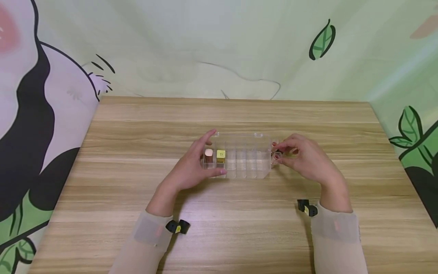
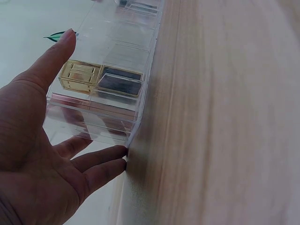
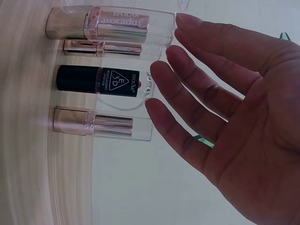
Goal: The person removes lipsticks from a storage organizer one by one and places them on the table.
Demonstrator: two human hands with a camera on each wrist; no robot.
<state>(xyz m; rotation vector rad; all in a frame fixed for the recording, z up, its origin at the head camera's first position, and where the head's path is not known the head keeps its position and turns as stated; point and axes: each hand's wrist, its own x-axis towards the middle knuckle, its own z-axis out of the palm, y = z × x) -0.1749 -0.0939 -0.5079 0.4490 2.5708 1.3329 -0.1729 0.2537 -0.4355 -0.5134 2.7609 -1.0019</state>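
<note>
A clear divided organizer (image 1: 244,173) stands on the table. My left hand (image 1: 191,167) grips its left end, with the thumb along the near side and the fingers round the far side. A pinkish lipstick (image 1: 208,155) and a gold square lipstick (image 1: 221,156) with a yellow end stand in its leftmost compartments. My right hand (image 1: 306,158) is just right of the organizer, over several upright lipsticks. In the right wrist view, its thumb and index tips are right at the top of the "avocado" lipstick (image 3: 122,26), near a black lipstick (image 3: 98,80) and a clear-capped pink lipstick (image 3: 103,124).
Another slim pink lipstick (image 3: 103,48) stands behind the avocado one. The wood-grain table (image 1: 239,217) reaches back to a painted wall (image 1: 164,45). A dark wrist mount (image 1: 178,227) sits on the left sleeve and another mount (image 1: 307,207) on the right.
</note>
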